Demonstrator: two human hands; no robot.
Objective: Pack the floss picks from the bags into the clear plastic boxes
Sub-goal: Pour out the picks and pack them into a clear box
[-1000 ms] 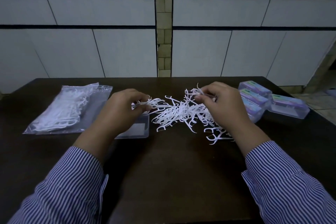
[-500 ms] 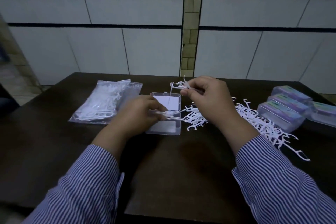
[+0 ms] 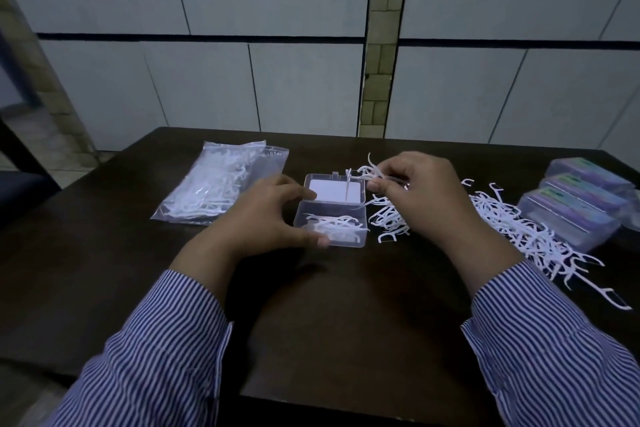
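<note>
White picks half hidden in right hand.

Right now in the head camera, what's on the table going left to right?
Bag of floss picks → left hand → open clear box → right hand → loose floss picks → closed boxes.

1. The near part of the dark table, between the two sleeves, is bare.
2. Left: a bag of picks blocks the far corner.
3. Centre: the open clear box sits just beside the loose picks.
4. Right: stacked closed boxes, seemingly touching that pile, block the edge.
</note>
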